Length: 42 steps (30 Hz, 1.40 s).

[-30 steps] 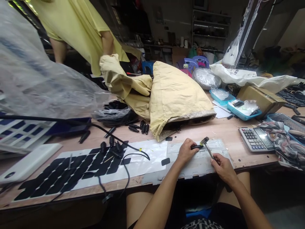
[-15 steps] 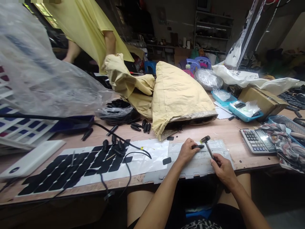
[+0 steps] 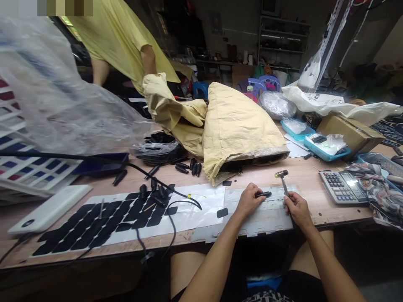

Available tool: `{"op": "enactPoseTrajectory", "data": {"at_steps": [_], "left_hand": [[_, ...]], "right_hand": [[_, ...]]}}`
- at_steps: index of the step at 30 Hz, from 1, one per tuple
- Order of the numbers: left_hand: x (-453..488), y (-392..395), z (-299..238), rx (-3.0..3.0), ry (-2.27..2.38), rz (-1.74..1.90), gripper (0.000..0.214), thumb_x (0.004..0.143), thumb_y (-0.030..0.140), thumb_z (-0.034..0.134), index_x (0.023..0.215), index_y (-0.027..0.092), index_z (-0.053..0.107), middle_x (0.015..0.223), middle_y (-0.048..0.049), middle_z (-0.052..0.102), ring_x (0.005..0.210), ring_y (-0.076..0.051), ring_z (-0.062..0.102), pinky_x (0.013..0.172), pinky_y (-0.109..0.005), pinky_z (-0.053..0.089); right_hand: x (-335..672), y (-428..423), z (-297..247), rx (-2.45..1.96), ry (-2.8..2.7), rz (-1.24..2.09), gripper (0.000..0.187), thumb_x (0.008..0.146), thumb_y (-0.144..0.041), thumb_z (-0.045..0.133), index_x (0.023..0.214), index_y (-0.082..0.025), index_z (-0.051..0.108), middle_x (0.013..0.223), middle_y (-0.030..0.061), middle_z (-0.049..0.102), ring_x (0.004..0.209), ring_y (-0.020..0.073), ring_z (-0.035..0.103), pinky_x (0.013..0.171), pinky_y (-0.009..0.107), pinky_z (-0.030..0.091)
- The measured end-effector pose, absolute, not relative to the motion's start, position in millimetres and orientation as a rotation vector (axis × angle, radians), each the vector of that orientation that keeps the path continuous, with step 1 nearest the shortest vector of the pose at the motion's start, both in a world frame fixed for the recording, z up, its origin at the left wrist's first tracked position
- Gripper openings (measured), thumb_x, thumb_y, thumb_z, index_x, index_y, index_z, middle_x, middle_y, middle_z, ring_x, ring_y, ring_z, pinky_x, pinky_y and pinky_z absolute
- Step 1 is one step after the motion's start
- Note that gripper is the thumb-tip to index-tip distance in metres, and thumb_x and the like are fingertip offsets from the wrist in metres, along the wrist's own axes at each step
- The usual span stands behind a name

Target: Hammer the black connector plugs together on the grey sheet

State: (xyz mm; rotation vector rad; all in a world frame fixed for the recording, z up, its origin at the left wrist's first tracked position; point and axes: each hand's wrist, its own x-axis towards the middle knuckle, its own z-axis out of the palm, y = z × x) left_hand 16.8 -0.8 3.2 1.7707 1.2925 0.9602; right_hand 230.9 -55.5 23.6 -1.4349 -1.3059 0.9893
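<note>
My left hand (image 3: pixel 251 202) rests on a clear plastic mat (image 3: pixel 234 224), its fingers closed on a small black cylindrical part (image 3: pixel 264 194) lying flat. In my right hand (image 3: pixel 296 208) is a small hammer (image 3: pixel 282 175), gripped by its handle. The hammer head is raised above and to the right of the black part, apart from it. To the left lies a white sheet (image 3: pixel 206 209) with rows of black rounded stickers (image 3: pixel 94 222), and several black cylindrical parts (image 3: pixel 153 195) sit on it.
A large yellow paper sack (image 3: pixel 242 126) lies behind the mat. At the right are a calculator (image 3: pixel 338 184), blue trays (image 3: pixel 327 152) and a cardboard box (image 3: pixel 351 130). A black cable (image 3: pixel 135 166) crosses the left side. Across the table stands a person in a yellow shirt (image 3: pixel 122 42).
The hammer head has risen and moved right, away from the black part, with my right hand. My left hand keeps its hold. The whole view has shifted slightly.
</note>
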Motion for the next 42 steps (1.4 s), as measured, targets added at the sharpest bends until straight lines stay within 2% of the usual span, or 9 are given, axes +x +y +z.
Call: {"op": "enactPoseTrajectory", "data": {"at_steps": [6, 13, 17, 21, 25, 29, 35, 38, 42], "left_hand": [[12, -47, 30, 1.679, 1.048, 0.979, 0.024, 0.083, 0.041, 0.067, 0.092, 0.019, 0.068, 0.089, -0.0024, 0.064, 0.078, -0.016, 0.056, 0.072, -0.027, 0.045], [21, -147, -2, 1.717, 0.768, 0.255, 0.027, 0.076, 0.042, 0.072, 0.095, 0.022, 0.073, 0.080, 0.0004, 0.070, 0.072, -0.016, 0.061, 0.065, -0.023, 0.044], [22, -156, -64, 1.710, 1.229, 0.008, 0.031, 0.080, 0.037, 0.065, 0.107, 0.025, 0.071, 0.100, -0.0057, 0.073, 0.095, -0.027, 0.067, 0.084, -0.035, 0.050], [14, -152, -76, 1.650, 1.382, -0.060, 0.042, 0.084, 0.032, 0.059, 0.125, 0.025, 0.064, 0.127, -0.0098, 0.065, 0.124, -0.031, 0.056, 0.104, -0.042, 0.043], [2, -140, -18, 1.706, 1.008, 0.000, 0.039, 0.079, 0.038, 0.067, 0.115, 0.023, 0.070, 0.099, -0.0065, 0.073, 0.092, -0.025, 0.068, 0.082, -0.033, 0.052], [-19, -90, 50, 1.554, 0.666, 0.277, 0.041, 0.086, 0.051, 0.062, 0.110, 0.020, 0.071, 0.086, -0.0040, 0.072, 0.073, -0.017, 0.066, 0.066, -0.025, 0.051], [-43, 35, 45, 1.684, 1.843, 1.165, 0.025, 0.090, 0.028, 0.053, 0.105, 0.017, 0.070, 0.105, -0.0118, 0.065, 0.095, -0.025, 0.063, 0.088, -0.037, 0.049], [-48, 71, 23, 1.676, 2.255, 1.135, 0.030, 0.087, 0.019, 0.051, 0.113, 0.014, 0.066, 0.113, -0.0170, 0.059, 0.105, -0.030, 0.059, 0.091, -0.041, 0.047], [-54, 83, 10, 1.551, 2.442, 0.896, 0.030, 0.086, 0.019, 0.052, 0.111, 0.013, 0.067, 0.112, -0.0194, 0.061, 0.098, -0.034, 0.061, 0.081, -0.043, 0.048]], "right_hand": [[232, -49, 23, -1.459, -1.247, 1.049, 0.045, 0.078, -0.059, 0.065, 0.092, -0.016, 0.061, 0.063, -0.0022, 0.057, 0.043, 0.0117, 0.051, 0.040, 0.023, 0.041], [229, -52, 23, -1.448, -1.285, 1.041, 0.042, 0.080, -0.055, 0.066, 0.092, -0.016, 0.062, 0.061, -0.0027, 0.057, 0.042, 0.0110, 0.051, 0.040, 0.023, 0.042], [230, -52, 20, -1.435, -1.313, 1.017, 0.041, 0.081, -0.055, 0.066, 0.092, -0.016, 0.063, 0.061, -0.0023, 0.058, 0.043, 0.0111, 0.052, 0.042, 0.023, 0.044], [231, -54, 19, -1.439, -1.342, 0.998, 0.041, 0.082, -0.056, 0.065, 0.093, -0.016, 0.063, 0.061, -0.0023, 0.057, 0.043, 0.0115, 0.052, 0.042, 0.024, 0.045], [231, -54, 18, -1.454, -1.355, 0.995, 0.042, 0.083, -0.057, 0.064, 0.095, -0.017, 0.063, 0.063, -0.0018, 0.058, 0.044, 0.0119, 0.052, 0.044, 0.024, 0.045], [230, -53, 17, -1.454, -1.351, 0.992, 0.041, 0.083, -0.055, 0.065, 0.095, -0.017, 0.063, 0.063, -0.0023, 0.057, 0.044, 0.0116, 0.052, 0.044, 0.024, 0.044], [230, -52, 19, -1.420, -1.334, 1.020, 0.038, 0.084, -0.052, 0.065, 0.096, -0.016, 0.063, 0.062, -0.0021, 0.057, 0.044, 0.0116, 0.052, 0.042, 0.024, 0.043], [232, -52, 18, -1.409, -1.322, 1.032, 0.038, 0.085, -0.052, 0.064, 0.095, -0.016, 0.063, 0.062, -0.0021, 0.057, 0.043, 0.0114, 0.051, 0.041, 0.023, 0.042], [232, -52, 17, -1.392, -1.305, 1.041, 0.038, 0.084, -0.052, 0.065, 0.095, -0.016, 0.063, 0.062, -0.0020, 0.057, 0.044, 0.0114, 0.052, 0.041, 0.023, 0.043]]}}
